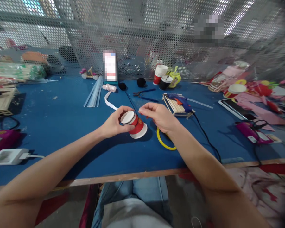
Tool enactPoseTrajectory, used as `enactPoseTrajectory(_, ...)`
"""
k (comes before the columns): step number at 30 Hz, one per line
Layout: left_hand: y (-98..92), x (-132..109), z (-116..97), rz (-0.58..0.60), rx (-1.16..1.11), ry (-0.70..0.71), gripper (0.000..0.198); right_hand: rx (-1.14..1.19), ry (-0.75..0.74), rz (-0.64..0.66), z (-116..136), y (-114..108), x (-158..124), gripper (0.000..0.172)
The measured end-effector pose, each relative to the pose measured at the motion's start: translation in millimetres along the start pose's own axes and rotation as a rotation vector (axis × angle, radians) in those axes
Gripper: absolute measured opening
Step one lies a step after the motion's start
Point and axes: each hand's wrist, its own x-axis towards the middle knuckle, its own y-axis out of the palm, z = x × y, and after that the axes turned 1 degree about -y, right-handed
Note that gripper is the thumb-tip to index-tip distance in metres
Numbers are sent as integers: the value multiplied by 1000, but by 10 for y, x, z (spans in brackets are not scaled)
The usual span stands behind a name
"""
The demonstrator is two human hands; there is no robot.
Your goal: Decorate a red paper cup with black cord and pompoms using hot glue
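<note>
My left hand [113,123] is closed around a red and white paper cup [135,125], which lies tilted with its base toward me, above the blue table [61,126]. My right hand [158,116] hovers just right of the cup with thumb and fingers pinched together; a thin black string or wire [130,103] runs from the cup area toward the back of the table. What the pinch holds is too small to name. A yellow ring [163,144] lies under my right wrist.
A blue glue gun [180,101] rests on a rack of wooden sticks, its black cord trailing to the table's front edge. Pliers [143,93], clear glue sticks [93,93], pink ribbon [109,91], stacked cups [160,74], a phone [235,109] and pink paper scraps surround. Perforated metal screen stands behind.
</note>
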Motion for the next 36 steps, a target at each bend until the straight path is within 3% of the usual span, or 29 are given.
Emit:
enactPoseTrajectory(4, 13, -3, -5, 11, -1, -3, 50, -119, 14, -16, -40, -39, 12, 32)
enactPoseTrajectory(8, 32, -25, -2, 45, 85, 26, 52, -141, 129, 152, -167, -27, 73, 48)
enactPoseTrajectory(12, 24, -43, -17, 84, 193, 57, 52, -42, 126, 258, -196, 0, 103, 42)
enactPoseTrajectory(17, 9, -45, -56, 99, 210, 56, 52, 199, 155, 168, -177, 23, 118, 22)
enactPoseTrajectory(21, 20, -45, -44, 113, 170, 27, 53, 369, 187, 179, -131, 10, 100, 21)
enactPoseTrajectory(26, 27, -22, -1, 86, -75, -76, 48, 544, 142, 132, -37, -57, 35, 22)
enactPoseTrajectory(36, 57, -5, 11, 59, -177, -181, 49, 489, -5, 63, -20, -95, -46, 16)
